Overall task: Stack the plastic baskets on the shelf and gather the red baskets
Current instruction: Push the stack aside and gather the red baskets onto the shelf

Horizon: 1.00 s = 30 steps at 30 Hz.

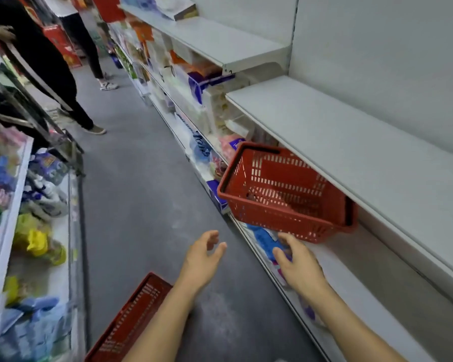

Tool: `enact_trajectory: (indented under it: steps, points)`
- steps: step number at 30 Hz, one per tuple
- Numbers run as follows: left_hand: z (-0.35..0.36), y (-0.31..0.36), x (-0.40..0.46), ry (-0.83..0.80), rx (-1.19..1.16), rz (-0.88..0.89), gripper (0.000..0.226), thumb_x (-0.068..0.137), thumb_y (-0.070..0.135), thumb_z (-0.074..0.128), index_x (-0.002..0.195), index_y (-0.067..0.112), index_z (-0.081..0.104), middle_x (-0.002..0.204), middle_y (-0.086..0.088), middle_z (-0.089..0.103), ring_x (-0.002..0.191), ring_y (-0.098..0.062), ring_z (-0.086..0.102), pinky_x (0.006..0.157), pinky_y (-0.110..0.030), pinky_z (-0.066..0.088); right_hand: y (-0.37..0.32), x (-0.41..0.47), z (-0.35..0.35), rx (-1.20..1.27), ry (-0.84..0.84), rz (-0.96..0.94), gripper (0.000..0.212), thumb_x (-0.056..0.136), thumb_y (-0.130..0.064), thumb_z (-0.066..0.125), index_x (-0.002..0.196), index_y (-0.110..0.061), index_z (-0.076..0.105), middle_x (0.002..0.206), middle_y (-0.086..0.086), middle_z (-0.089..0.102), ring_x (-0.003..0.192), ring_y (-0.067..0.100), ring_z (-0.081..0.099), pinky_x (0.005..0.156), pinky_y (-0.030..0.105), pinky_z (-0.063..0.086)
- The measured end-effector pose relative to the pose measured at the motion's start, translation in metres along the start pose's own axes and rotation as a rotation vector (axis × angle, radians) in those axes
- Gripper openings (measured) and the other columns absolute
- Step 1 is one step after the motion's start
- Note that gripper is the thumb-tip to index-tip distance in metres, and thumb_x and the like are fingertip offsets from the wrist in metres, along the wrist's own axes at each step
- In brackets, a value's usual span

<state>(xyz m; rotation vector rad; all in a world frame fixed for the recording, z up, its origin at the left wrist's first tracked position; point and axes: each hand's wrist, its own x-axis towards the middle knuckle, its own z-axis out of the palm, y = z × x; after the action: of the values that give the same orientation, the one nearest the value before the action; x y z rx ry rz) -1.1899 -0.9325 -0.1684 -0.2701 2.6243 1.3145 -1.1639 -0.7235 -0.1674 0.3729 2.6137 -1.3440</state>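
from the head camera we look down a shop aisle with a grey floor (147, 205). the floor is wide and bare down the middle, so there is lots of room to move there.

our left hand (202, 259) reaches out over the floor. its fingers are spread and curled a little, and it holds nothing. our right hand (297, 262) is just beside it, over the edge of the low shelf (351, 288) on the right. its fingers are spread too, and it holds nothing. both hands are apart from each other.

a red basket (285, 194) is just above and past our right hand. it is tilted, with its open top turned toward us. its far side is tucked under the front edge of the white shelf (351, 142) above it, and its near side sticks out over the aisle. our hands do not touch it. we cannot tell if it rests on the low shelf.

a second red basket (131, 320) is down low by our left arm, at the bottom edge of the view. our arm hides part of it.

on the left is a rack of goods (19, 218), close to the second basket. far up the aisle two people (63, 74) stand on the floor, well apart from us.

the white shelf on the right is bare on top.
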Motion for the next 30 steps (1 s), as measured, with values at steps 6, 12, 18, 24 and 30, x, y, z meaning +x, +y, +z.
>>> enact_trajectory:
  steps: [6, 12, 18, 24, 30]
  points:
    - [-0.004, 0.005, 0.110, -0.058, -0.036, -0.091, 0.047, 0.092, 0.027, 0.059, 0.136, 0.015, 0.049, 0.132, -0.007, 0.059, 0.115, -0.019, 0.058, 0.100, -0.036, 0.046, -0.014, 0.099, 0.039, 0.278, 0.028, 0.303, 0.044, 0.086, -0.030, 0.060, 0.123, -0.007, 0.056, 0.111, 0.013, 0.065, 0.102, 0.029, 0.063, 0.093, 0.040, 0.048]
    - [0.007, 0.015, 0.200, -0.149, -0.033, -0.136, 0.070, 0.093, 0.038, 0.058, 0.151, 0.018, 0.025, 0.150, -0.005, 0.042, 0.132, -0.025, 0.047, 0.107, -0.040, 0.040, 0.074, 0.193, 0.107, 0.631, 0.206, 0.641, 0.090, 0.050, -0.067, 0.053, 0.118, -0.009, 0.048, 0.121, 0.019, 0.061, 0.101, 0.042, 0.063, 0.087, 0.055, 0.053]
    - [0.029, 0.008, 0.256, -0.203, -0.092, -0.106, 0.039, 0.093, 0.014, 0.057, 0.131, 0.014, 0.047, 0.115, -0.002, 0.064, 0.106, -0.021, 0.062, 0.100, -0.045, 0.049, 0.068, 0.208, 0.105, 0.965, 0.501, 0.730, 0.074, 0.061, -0.062, 0.073, 0.115, -0.017, 0.048, 0.113, 0.016, 0.064, 0.094, 0.040, 0.067, 0.079, 0.052, 0.057]
    - [0.029, -0.005, 0.256, -0.187, -0.274, -0.177, 0.043, 0.090, -0.009, 0.050, 0.125, 0.017, 0.049, 0.096, 0.004, 0.059, 0.089, -0.022, 0.064, 0.072, -0.031, 0.060, 0.015, 0.205, 0.078, 1.114, 0.631, 0.723, 0.024, 0.087, 0.002, 0.060, 0.111, 0.001, 0.057, 0.104, 0.017, 0.063, 0.084, 0.034, 0.065, 0.075, 0.046, 0.054]
    - [0.014, -0.057, 0.199, -0.019, -0.441, -0.291, 0.042, 0.083, -0.012, 0.056, 0.120, 0.008, 0.053, 0.115, -0.018, 0.065, 0.100, -0.034, 0.066, 0.080, -0.044, 0.060, 0.014, 0.182, 0.094, 1.010, 0.640, 0.699, 0.041, 0.079, -0.002, 0.065, 0.118, -0.006, 0.053, 0.118, 0.017, 0.062, 0.098, 0.036, 0.066, 0.077, 0.054, 0.056]
